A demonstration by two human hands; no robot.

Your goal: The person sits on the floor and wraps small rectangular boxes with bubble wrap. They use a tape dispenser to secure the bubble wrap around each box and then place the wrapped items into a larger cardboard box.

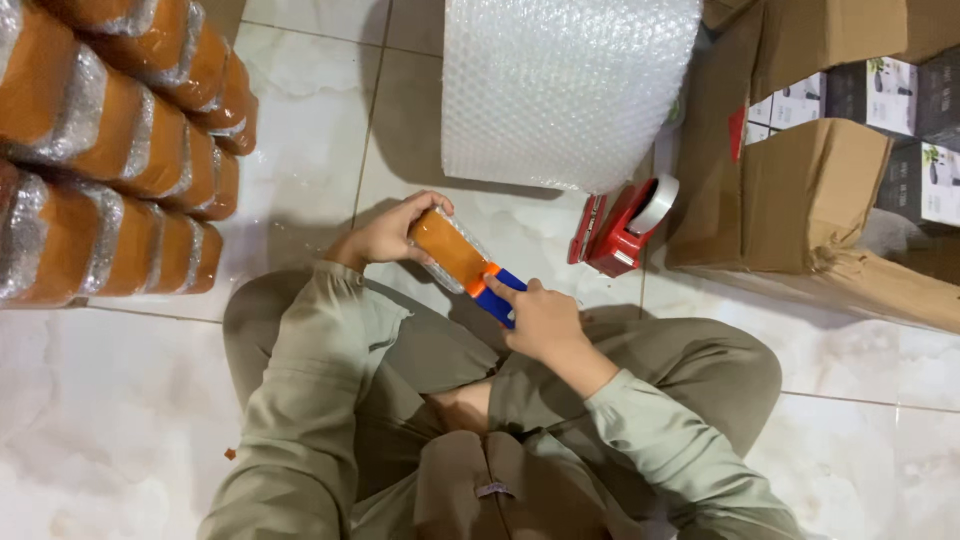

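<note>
Head view | your left hand (385, 235) gripped the top end of the orange parcel (450, 250), held over your lap | your right hand (540, 318) pinched its blue end (500, 300) | nearby: tape dispenser (622, 228), bubble wrap roll (565, 85) | risk: loose two-end grip, parcel could have slipped onto floor tiles (300, 150).

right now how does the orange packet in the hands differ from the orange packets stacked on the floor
The small orange tape-wrapped packet is held off the floor between the left hand and right hand; the stacked orange tape-wrapped packets rest in rows on the pale tiled floor. The held one shows a blue end; the stacked ones show none. It is alone; they are packed touching. Both are orange with shiny clear wrapping.
</note>
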